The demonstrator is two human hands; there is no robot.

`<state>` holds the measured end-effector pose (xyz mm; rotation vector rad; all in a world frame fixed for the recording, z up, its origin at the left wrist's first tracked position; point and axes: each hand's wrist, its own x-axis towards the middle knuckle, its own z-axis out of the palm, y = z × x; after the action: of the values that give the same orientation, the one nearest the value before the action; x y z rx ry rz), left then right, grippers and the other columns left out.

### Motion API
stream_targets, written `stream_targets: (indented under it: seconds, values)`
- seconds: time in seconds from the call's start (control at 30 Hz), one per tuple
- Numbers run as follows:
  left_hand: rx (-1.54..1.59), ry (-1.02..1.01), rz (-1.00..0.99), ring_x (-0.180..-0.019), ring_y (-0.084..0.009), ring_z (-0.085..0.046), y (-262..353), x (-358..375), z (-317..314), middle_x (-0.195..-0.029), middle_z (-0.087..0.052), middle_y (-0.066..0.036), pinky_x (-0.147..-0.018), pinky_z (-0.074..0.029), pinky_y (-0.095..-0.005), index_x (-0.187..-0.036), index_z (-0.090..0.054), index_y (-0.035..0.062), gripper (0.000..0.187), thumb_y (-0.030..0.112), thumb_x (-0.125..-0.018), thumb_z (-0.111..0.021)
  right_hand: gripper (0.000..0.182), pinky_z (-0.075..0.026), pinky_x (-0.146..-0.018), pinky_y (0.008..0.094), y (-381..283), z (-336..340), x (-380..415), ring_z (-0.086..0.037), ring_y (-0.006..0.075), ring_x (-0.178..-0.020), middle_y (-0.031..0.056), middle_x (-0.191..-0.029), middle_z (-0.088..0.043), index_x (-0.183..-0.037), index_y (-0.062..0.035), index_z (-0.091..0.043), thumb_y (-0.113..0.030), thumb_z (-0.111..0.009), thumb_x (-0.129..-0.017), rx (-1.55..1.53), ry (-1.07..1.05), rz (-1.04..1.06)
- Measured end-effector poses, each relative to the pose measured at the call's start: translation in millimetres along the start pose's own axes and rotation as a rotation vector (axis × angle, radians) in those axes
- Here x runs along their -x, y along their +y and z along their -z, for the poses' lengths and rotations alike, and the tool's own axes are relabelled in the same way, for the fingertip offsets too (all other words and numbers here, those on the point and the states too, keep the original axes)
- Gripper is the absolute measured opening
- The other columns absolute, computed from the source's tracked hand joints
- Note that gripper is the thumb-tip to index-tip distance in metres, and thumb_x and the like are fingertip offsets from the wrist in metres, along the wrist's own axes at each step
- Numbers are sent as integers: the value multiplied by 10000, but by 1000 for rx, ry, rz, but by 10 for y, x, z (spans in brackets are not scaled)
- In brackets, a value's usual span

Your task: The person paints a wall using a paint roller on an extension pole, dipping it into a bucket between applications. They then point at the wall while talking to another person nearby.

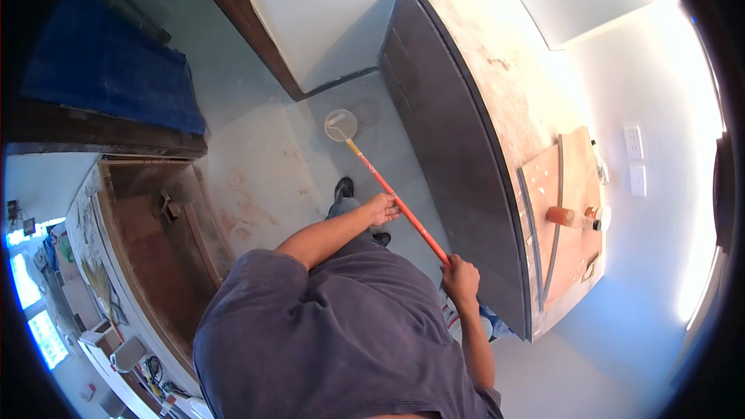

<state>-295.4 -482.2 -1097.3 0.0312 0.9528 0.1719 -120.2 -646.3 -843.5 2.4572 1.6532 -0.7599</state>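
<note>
One open brown wooden cabinet (155, 240) at left; interior shadowed, contents unclear. Next, round pale container (351, 124) on the floor, white roller head (335, 120) over or in it; depth and contents can't be read from above. Floor placement presumably suits the pole length, saves stooping. Left hand (382, 208): grip partway along the long orange-red pole (415, 225), fingers part-spread; can't tell if it pinches or just steadies. Right hand (463, 278): grip wrapped round the near end, likely for drive; wide spacing should give leverage. Pole's very end hidden by that fist. Behind right forearm, mostly blocked, maybe a white bucket (454, 329). Far right, dark-grey-sided counter (458, 132) carries an amber cylindrical bottle (559, 216); label unreadable.
</note>
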Motion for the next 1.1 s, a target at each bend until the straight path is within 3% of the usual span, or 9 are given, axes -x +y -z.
stream_targets:
  seconds: [0.13, 0.23, 0.53, 0.63, 0.73, 0.83, 1.03, 1.1]
  values:
    - [17, 20, 31, -1242, -331, -517, 361, -119, 162, -1477, -398, -159, -1015, -434, -448, -1299, -476, 66, 410, 344, -997, -486, 190, -513, -667, 491, -383, -273, -643, -667, 375, -716, 175, -753, -679, -980, -100, -657, -195, -674, -817, 43, 25, 41]
    - [-51, 26, 51, -1277, -374, -482, 620, -71, 203, -1518, -327, -178, -1047, -415, -470, -1360, -414, 68, 480, 366, -991, -492, 196, -511, -652, 500, -548, -362, -941, -668, 378, -706, 178, -750, -679, -995, -111, -631, -185, -671, -817, 39, 20, 58]
    - [-237, -25, 171, -1346, -435, -394, 1001, 60, 287, -1564, -250, -196, -1103, -353, -513, -1504, -222, 89, 648, 406, -998, -475, 200, -505, -634, 507, -810, -314, -1088, -671, 377, -711, 175, -737, -674, -999, -138, -612, -174, -677, -813, 101, -30, -24]
    - [-252, -30, 184, -1331, -431, -413, 1074, 127, 297, -1538, -307, -186, -1098, -358, -505, -1515, -217, 101, 650, 412, -1001, -465, 195, -502, -649, 499, -813, -134, -951, -672, 371, -721, 168, -735, -674, -994, -137, -627, -177, -679, -810, 67, -9, -52]
    - [-293, -143, 144, -1317, -402, -440, 1192, 224, 459, -1489, -392, -167, -1073, -389, -500, -1503, -247, 104, 631, 419, -1004, -472, 179, -502, -680, 481, -773, 61, -773, -671, 360, -742, 158, -722, -672, -981, -142, -645, -174, -679, -808, 22, 5, -76]
    - [-283, -8, 72, -1234, -384, -522, 1302, 291, 627, -1450, -451, -146, -1010, -444, -480, -1445, -363, 85, 589, 400, -977, -532, 188, -504, -663, 482, -758, 68, -779, -671, 363, -726, 159, -723, -673, -986, -142, -637, -179, -684, -808, 1, 24, -46]
    - [-767, 329, -287, -1050, -310, -625, 1421, 279, 1308, -1152, -661, -118, -853, -498, -432, -1214, -604, 84, 416, 336, -883, -629, 203, -504, -613, 476, -698, -396, -1118, -667, 365, -687, 155, -717, -672, -979, -154, -618, -202, -703, -802, 73, 5, -58]
    - [-1089, 495, -471, -1086, -331, -623, 1338, 168, 1765, -1101, -679, -163, -917, -494, -399, -1121, -656, 57, 409, 376, -870, -608, 202, -503, -612, 472, -724, -418, -1155, -665, 361, -686, 152, -714, -671, -974, -158, -619, -206, -706, -799, 77, -3, -72]
